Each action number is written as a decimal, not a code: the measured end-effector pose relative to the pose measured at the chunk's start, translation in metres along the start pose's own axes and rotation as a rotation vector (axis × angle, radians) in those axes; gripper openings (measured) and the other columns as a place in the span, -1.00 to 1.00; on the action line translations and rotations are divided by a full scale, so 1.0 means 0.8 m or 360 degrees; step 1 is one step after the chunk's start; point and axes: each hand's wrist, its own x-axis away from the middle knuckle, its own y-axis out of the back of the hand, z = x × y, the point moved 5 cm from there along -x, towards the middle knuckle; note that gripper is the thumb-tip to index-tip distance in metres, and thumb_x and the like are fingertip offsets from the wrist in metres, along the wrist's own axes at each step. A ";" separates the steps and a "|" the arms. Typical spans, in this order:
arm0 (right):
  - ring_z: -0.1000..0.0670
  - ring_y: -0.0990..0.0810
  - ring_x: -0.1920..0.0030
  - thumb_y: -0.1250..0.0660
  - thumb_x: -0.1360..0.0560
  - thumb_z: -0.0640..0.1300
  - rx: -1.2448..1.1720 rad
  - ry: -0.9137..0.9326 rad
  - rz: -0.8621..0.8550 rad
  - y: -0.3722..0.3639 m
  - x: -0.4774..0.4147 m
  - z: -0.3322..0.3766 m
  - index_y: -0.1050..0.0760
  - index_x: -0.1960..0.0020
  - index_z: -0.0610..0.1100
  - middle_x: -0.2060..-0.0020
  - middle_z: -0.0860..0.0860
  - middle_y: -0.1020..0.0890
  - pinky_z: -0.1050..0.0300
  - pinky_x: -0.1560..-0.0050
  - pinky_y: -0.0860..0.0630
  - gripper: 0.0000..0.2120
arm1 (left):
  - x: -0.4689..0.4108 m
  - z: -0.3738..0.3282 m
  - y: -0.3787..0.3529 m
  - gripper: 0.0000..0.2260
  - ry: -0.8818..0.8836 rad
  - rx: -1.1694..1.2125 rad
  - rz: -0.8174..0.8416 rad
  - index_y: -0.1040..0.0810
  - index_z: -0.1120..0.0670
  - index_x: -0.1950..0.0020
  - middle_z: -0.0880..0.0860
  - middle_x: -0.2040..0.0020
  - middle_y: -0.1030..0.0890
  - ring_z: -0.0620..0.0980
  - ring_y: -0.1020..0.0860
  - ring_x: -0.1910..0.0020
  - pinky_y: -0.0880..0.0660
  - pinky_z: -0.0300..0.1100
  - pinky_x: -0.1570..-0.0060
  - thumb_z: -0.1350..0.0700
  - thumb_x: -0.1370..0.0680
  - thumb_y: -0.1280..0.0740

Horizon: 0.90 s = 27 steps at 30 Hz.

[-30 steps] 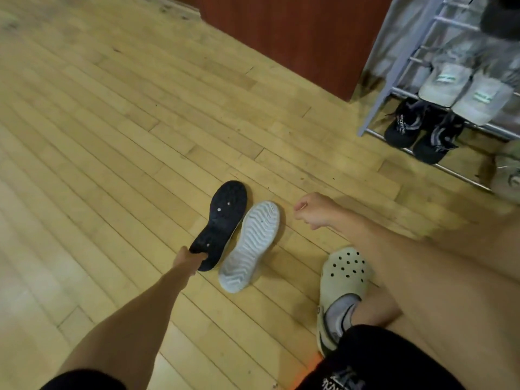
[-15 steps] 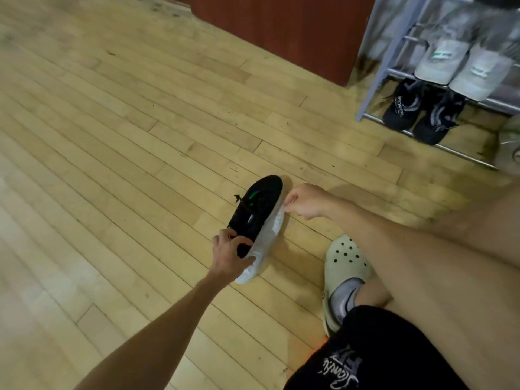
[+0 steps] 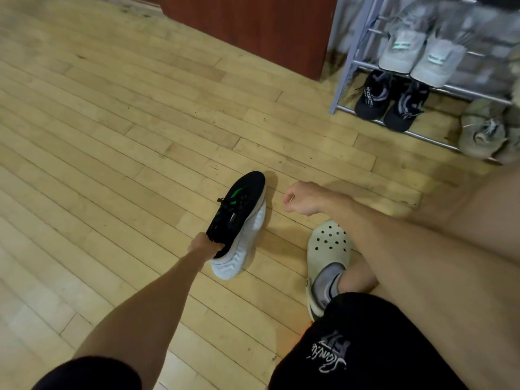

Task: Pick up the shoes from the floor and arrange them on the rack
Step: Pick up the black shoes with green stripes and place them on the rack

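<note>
A black shoe (image 3: 239, 204) with green marks lies right way up on the wood floor, resting partly over a second shoe (image 3: 247, 240) that shows its white ribbed sole. My left hand (image 3: 204, 246) grips the black shoe at its heel opening. My right hand (image 3: 301, 197) hovers just right of the shoes' toes, fingers curled, nothing in it, a small gap between it and the shoes. The metal shoe rack (image 3: 342, 80) stands at the upper right.
The rack holds a grey pair (image 3: 419, 54) on an upper bar, with a black pair (image 3: 388, 104) and a beige shoe (image 3: 481, 130) on the bottom bar. A reddish wooden cabinet (image 3: 253, 23) stands left of it. My foot in a cream clog (image 3: 327, 249) rests beside the shoes.
My left hand turned the black shoe from sole up to right way up and set it against the white-soled shoe. My right hand touched the toes, then drew back right.
</note>
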 end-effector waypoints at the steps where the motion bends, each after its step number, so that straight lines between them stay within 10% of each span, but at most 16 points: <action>1: -0.06 -0.45 0.17 -0.22 -0.55 -0.23 0.0003 -0.0001 -0.0003 0.002 0.001 -0.001 -0.48 -0.28 -0.35 -0.19 -0.30 -0.58 -0.08 -0.03 -0.57 -0.65 | 0.000 -0.001 0.002 -0.55 -0.0010 0.0060 0.0027 -0.46 0.23 -0.26 0.14 -0.09 -0.53 0.11 -0.50 -0.05 -0.51 -0.06 0.00 0.06 -0.45 -0.44; 8: -0.10 -0.59 0.09 -0.27 -0.54 -0.12 -0.0050 -0.0011 0.0034 0.009 0.014 0.028 -0.54 -0.24 -0.19 0.10 -0.09 -0.61 0.02 -0.08 -0.61 -0.69 | 0.045 -0.050 0.039 -0.75 -0.0054 0.0359 0.0381 -0.49 0.25 0.21 0.12 0.27 -0.50 0.02 -0.46 0.32 -0.48 -0.18 0.31 0.14 -0.41 -0.51; 21: -0.16 -0.58 -0.19 -0.28 -0.57 0.09 -0.0733 -0.0047 -0.0318 0.137 0.096 0.023 -0.27 -0.49 -0.18 -0.33 -0.17 -0.49 0.00 -0.11 -0.59 -0.41 | 0.184 -0.238 0.107 -0.78 -0.0600 0.0917 0.0480 -0.58 0.22 -0.03 0.09 0.15 -0.58 -0.01 -0.54 0.24 -0.48 -0.22 0.38 0.25 -0.41 -0.46; 27: -0.13 -0.63 -0.02 -0.33 -0.54 -0.25 -0.1161 0.0048 -0.0703 0.252 0.154 -0.029 -0.48 -0.30 -0.23 -0.14 -0.15 -0.60 -0.07 -0.09 -0.63 -0.67 | 0.265 -0.370 0.134 -0.80 -0.1009 0.0714 0.0464 -0.65 0.20 -0.03 0.07 0.06 -0.68 0.03 -0.60 0.19 -0.53 -0.21 0.24 0.25 -0.42 -0.46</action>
